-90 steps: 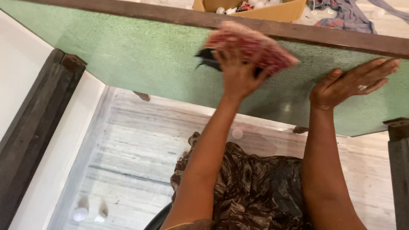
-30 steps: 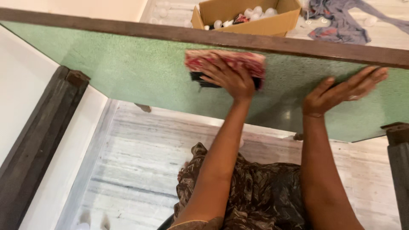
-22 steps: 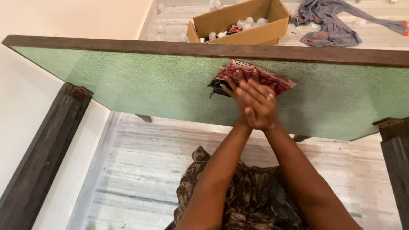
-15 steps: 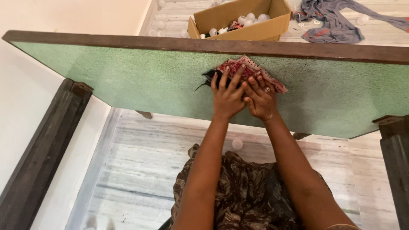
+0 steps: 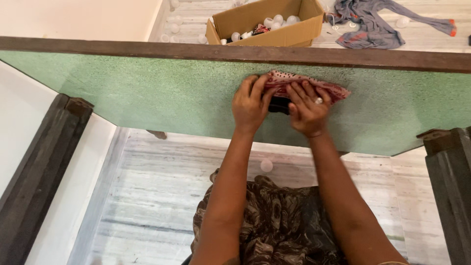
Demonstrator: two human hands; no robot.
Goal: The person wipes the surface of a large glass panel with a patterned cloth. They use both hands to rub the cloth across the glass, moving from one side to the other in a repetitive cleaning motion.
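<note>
Pale marble floor [image 5: 147, 196], streaked grey, fills the lower half of the frame; cream wall at upper left. Green speckled tabletop [image 5: 147, 93] spans the frame from left to right, with a dark wooden rail [image 5: 122, 49] along its far edge. Dark wooden posts stand at lower left [image 5: 39, 167] and at right edge [image 5: 449, 186].

Both of the person's arms reach up from the bottom centre. Left hand [image 5: 250, 105] lies palm-down on the tabletop, fingers spread and pressing onto the left end of a folded red-and-white patterned cloth [image 5: 314, 86]. Right hand [image 5: 308, 110], a ring on one finger, lies just beside it, fingers curled over the near edge of the same cloth. Neither hand is closed into a fist; both press and grip the cloth against the table. Something dark shows beneath the cloth between the two hands; cannot tell what it is.

Cloth sits at upper centre of the frame, close under the wooden rail.

Beyond the table, top centre: open cardboard box [image 5: 265, 22] holding small white balls. Grey garment [image 5: 378, 24] crumpled on the floor at top right. One white ball [image 5: 266, 165] on the floor under the table. Brown patterned fabric [image 5: 274, 221] over the person's lap, bottom centre.
</note>
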